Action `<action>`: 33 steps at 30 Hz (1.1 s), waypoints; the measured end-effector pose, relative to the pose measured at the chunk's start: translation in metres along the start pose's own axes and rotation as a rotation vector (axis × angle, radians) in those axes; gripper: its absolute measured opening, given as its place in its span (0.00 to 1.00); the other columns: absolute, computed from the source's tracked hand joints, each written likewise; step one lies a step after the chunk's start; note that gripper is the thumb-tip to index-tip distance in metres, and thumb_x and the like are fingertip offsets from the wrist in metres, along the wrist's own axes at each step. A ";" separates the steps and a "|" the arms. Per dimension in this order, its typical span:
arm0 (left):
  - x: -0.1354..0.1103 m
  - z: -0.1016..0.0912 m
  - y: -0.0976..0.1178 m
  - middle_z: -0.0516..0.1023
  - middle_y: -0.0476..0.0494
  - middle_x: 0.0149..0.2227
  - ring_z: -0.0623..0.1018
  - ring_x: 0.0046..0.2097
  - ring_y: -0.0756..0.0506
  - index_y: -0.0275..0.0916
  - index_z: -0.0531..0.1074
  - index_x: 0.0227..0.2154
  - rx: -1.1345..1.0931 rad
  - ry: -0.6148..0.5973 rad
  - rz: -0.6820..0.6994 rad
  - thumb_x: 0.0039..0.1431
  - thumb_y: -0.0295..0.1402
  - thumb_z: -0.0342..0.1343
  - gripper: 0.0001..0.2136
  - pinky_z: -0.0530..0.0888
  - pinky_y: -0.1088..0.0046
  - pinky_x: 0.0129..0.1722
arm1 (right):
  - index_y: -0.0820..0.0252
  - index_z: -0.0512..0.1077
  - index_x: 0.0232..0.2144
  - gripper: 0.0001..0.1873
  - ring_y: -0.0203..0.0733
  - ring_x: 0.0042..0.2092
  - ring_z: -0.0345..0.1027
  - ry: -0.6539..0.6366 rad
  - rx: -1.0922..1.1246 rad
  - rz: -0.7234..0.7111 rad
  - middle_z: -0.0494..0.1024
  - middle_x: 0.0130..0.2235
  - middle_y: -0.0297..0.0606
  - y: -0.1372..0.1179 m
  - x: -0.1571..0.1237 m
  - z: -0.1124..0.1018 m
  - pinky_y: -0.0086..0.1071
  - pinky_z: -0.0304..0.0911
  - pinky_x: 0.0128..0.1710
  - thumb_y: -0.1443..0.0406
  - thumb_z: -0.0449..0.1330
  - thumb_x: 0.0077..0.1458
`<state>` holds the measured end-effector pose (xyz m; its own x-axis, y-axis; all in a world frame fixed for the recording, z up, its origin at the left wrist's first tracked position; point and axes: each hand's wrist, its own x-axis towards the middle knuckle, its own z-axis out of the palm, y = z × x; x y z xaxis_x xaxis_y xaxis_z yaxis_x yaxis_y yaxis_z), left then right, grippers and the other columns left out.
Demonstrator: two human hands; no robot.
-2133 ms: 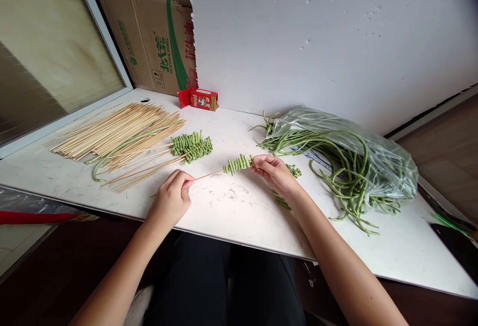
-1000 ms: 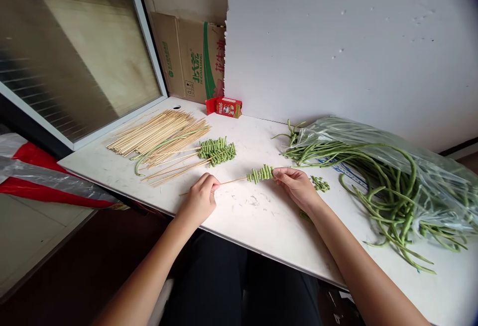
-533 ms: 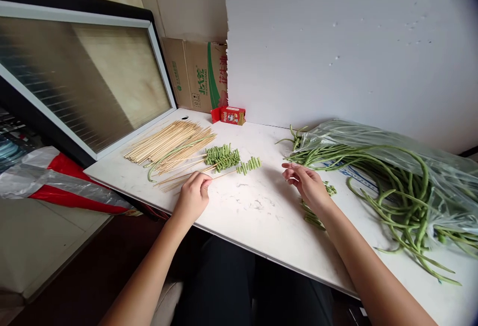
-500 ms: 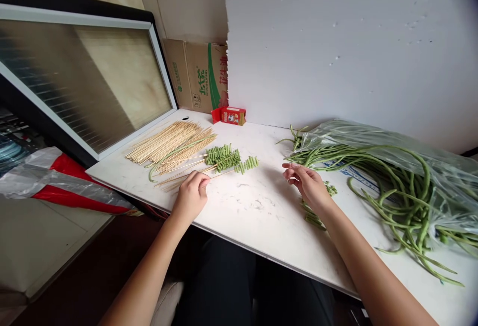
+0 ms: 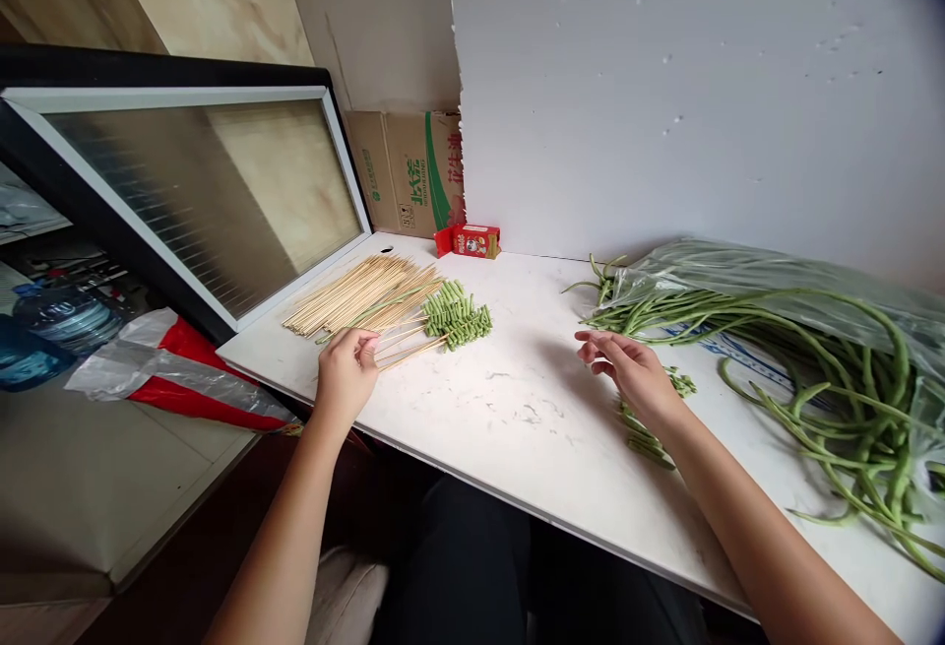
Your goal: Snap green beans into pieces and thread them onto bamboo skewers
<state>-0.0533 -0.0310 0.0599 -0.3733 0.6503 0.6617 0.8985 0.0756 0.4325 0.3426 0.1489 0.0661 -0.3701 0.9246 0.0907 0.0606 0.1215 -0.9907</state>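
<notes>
My left hand [image 5: 346, 371] is closed, its fingertips on the bare end of a bamboo skewer whose far part carries cut green bean pieces [image 5: 467, 326]. That skewer lies against other bean-filled skewers. Just behind the hand is a pile of plain bamboo skewers [image 5: 358, 292], with one long bean across it. My right hand [image 5: 624, 367] hovers over the table with loosely bent fingers apart, nothing visible in them. Under and beside it lie short cut bean pieces [image 5: 644, 438], partly hidden by the wrist. Long green beans [image 5: 827, 325] stand nearest to it on the right.
A clear plastic bag [image 5: 738, 266] covers part of the long beans. A small red box [image 5: 476, 241] and a cardboard carton [image 5: 405, 172] stand at the back of the white table [image 5: 517, 468]. A framed glass panel [image 5: 243, 202] leans at the left, above a red-and-silver bag [image 5: 184, 369].
My left hand has moved left with the skewer, and its bean pieces now rest against the other filled skewers. The right hand keeps nearly the same place over the table. The view has shifted left.
</notes>
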 end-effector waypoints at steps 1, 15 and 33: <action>0.005 -0.002 -0.004 0.80 0.41 0.37 0.79 0.38 0.42 0.39 0.76 0.36 0.014 -0.001 -0.016 0.66 0.29 0.53 0.07 0.76 0.66 0.39 | 0.56 0.76 0.24 0.27 0.54 0.51 0.72 0.003 -0.013 0.000 0.82 0.41 0.48 -0.001 0.000 0.000 0.37 0.65 0.39 0.40 0.65 0.58; 0.026 0.033 -0.011 0.80 0.41 0.38 0.79 0.42 0.40 0.39 0.75 0.36 0.020 -0.132 0.065 0.64 0.25 0.50 0.08 0.76 0.63 0.45 | 0.57 0.81 0.30 0.28 0.49 0.43 0.74 -0.006 -0.067 0.044 0.82 0.41 0.46 -0.003 -0.001 0.000 0.39 0.66 0.39 0.39 0.66 0.56; 0.041 0.043 -0.042 0.83 0.40 0.40 0.80 0.44 0.39 0.39 0.78 0.39 0.023 -0.202 0.071 0.67 0.29 0.51 0.09 0.76 0.62 0.48 | 0.57 0.80 0.28 0.29 0.49 0.42 0.75 -0.060 -0.109 0.021 0.84 0.43 0.47 -0.005 -0.001 0.002 0.39 0.68 0.39 0.38 0.64 0.57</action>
<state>-0.0964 0.0255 0.0426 -0.2565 0.7929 0.5527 0.9270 0.0399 0.3729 0.3413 0.1464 0.0703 -0.4225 0.9043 0.0608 0.1682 0.1441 -0.9752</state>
